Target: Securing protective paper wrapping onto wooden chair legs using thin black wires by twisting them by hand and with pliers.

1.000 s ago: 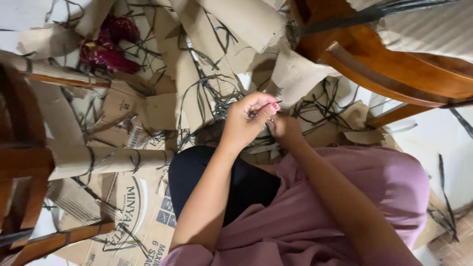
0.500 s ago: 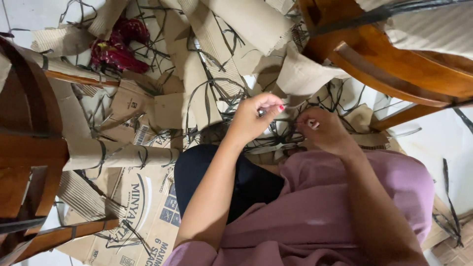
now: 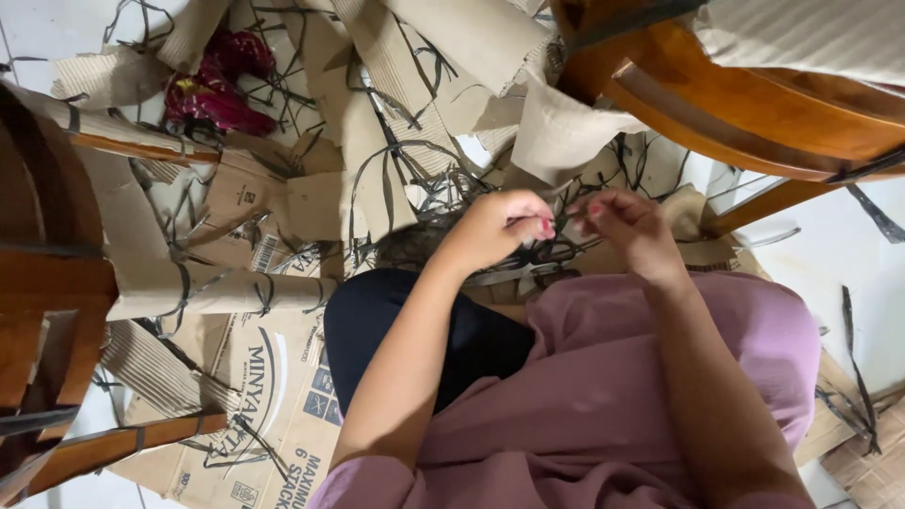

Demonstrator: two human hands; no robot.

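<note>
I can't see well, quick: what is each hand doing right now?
Left hand: fingers pinched shut on something too small to tell.
Right hand: fingers curled closed; what it holds cannot be told.

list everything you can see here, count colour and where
cardboard pieces: many, brown, spread over the floor from top to lower left
flat carton: one, brown with dark print, lower left
black straps: many, black, tangled over the cardboard and by the hands
red cloth: one bundle, dark red, upper left on the floor
wooden chair: one, orange-brown, upper right
wooden chair frame: one, brown, left edge, wrapped partly in cardboard
floor: white, showing at right and top left
dark trousers: black, over the knee at centre
pink garment: mauve, across the lap
left hand: pinching something thin, centre
right hand: fingers pinched, close beside the left
</note>
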